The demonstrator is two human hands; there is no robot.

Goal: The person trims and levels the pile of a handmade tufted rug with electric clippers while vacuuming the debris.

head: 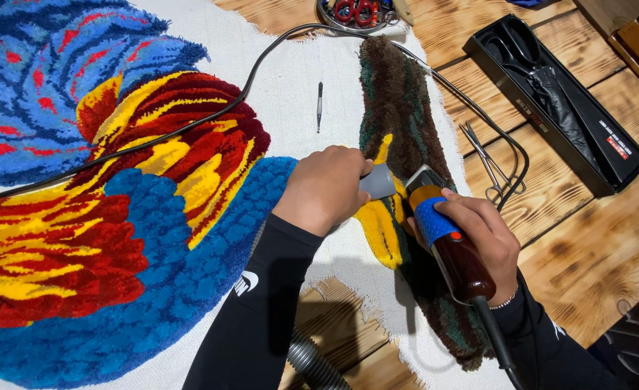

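Tufted rug (153,238), mid-trim near wooden table's (594,245) front edge: right hand (478,235) gripping electric clipper (446,242), left hand (330,188) closed around grey vacuum nozzle (377,182); yellow-and-brown patch (399,144) partly sheared, remaining pile untouched.

- A long black box (576,115) lies open, slantwise on the wooden table at the far right, holding black shears.
- Along its near edge, a small red-and-white label (618,148) and a strip of pale print.

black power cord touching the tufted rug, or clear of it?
Touching. The head view shows the black power cord lying directly across the red-and-yellow pile of the tufted rug, with no gap visible.
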